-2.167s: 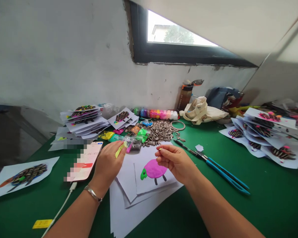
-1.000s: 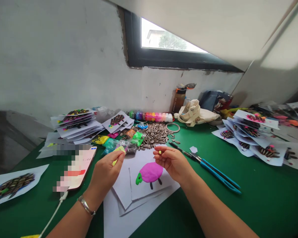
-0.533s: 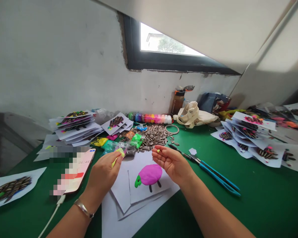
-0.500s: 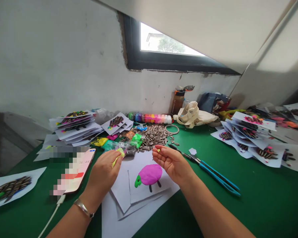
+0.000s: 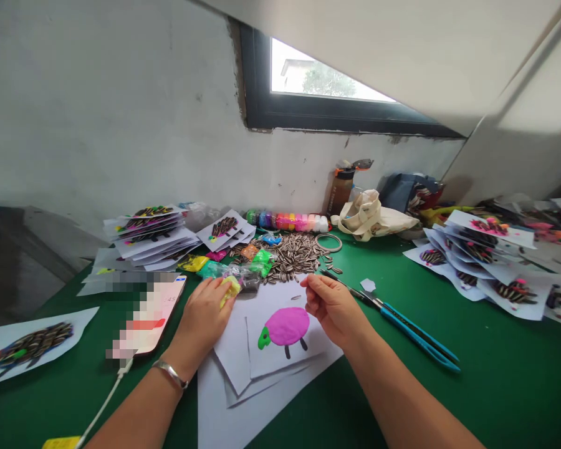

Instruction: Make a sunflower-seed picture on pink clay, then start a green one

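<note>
My left hand (image 5: 206, 312) is closed around a yellow packet of modelling clay (image 5: 230, 290), low beside other clay packets (image 5: 210, 269). Over the upper right of the paper, my right hand (image 5: 330, 305) pinches thumb and finger together. The small bit of yellow clay seen there a moment ago is now hidden by the fingers. Below and between my hands lies a white card (image 5: 266, 362) bearing a flattened pink clay body (image 5: 287, 327), a green clay head (image 5: 264, 338) and dark legs. One sunflower seed (image 5: 296, 297) rests on the paper above the pink shape.
Behind the papers is a heap of sunflower seeds (image 5: 294, 252). Blue-handled tweezers (image 5: 418, 333) lie at the right, a charging phone (image 5: 154, 318) at the left. Stacks of seed-decorated cards (image 5: 156, 240) stand on both sides. A bottle (image 5: 340, 190) and cloth bag (image 5: 374, 218) sit by the wall.
My right hand's fingers have curled closed around the yellow bit. My left hand has lowered with the packet towards the table. The whole view has shifted slightly.
</note>
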Tool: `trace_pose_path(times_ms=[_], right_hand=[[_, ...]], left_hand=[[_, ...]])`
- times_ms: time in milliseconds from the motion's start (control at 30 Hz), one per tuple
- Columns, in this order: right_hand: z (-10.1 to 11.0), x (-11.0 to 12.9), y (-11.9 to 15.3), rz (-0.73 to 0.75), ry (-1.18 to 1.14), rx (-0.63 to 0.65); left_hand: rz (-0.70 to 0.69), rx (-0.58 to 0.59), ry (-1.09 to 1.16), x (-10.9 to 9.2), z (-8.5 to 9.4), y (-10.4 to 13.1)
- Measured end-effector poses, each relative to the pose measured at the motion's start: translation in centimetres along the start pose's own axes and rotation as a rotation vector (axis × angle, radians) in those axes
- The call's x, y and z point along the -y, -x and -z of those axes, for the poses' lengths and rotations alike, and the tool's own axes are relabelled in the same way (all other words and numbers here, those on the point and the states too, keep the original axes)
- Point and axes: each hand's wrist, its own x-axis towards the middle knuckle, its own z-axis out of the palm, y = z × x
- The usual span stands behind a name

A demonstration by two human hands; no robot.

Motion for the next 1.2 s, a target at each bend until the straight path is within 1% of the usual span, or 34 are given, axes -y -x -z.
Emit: trace_pose_path(times_ms=[233, 367, 500, 600, 733, 800, 900, 1000, 1100, 1200], right_hand=[[-0.4, 0.2, 0.2, -0.069, 0.024, -0.028], [-0.5, 0.0, 0.2, -0.045, 0.065, 0.001], [-0.2, -0.1, 0.2, -0.014, 0.105, 0.048], [-0.3, 0.1, 0.4, -0.012, 0.068, 0.042], [-0.5, 0.3, 0.6, -0.052, 0.055, 0.030], [-0.6, 0.2, 0.6, -0.060, 0.102, 0.047], [-0.5, 0.0, 0.4, -0.018, 0.172, 0.080], [-0.2, 0.1, 0.3, 0.034, 0.144, 0.069], [-0.2, 0.2, 0.3, 0.012, 0.124, 0.059], [-0.2, 0.2, 0.4, -0.004, 0.178, 0.050]], left_hand=[[-0.084, -0.131, 0.090, -1.6, 1.3, -0.1], [-0.110, -0.174, 0.148, -2.3, 1.6, -0.1], [-0.092, -0.171, 0.194, -2.6, 1.7, 0.0], [-0.075, -0.153, 0.211, -2.8, 1.9, 0.0], [-0.073, -0.137, 0.226, -3.0, 2.1, 0.1], [-0.078, -0.138, 0.230, -3.0, 2.1, 0.1], [-0.071, -0.128, 0.225, -2.9, 2.1, 0.1], [-0.064, -0.115, 0.220, -2.9, 2.1, 0.1], [-0.070, -0.113, 0.218, -3.0, 2.2, 0.1], [-0.071, -0.117, 0.219, -3.0, 2.3, 0.1]])
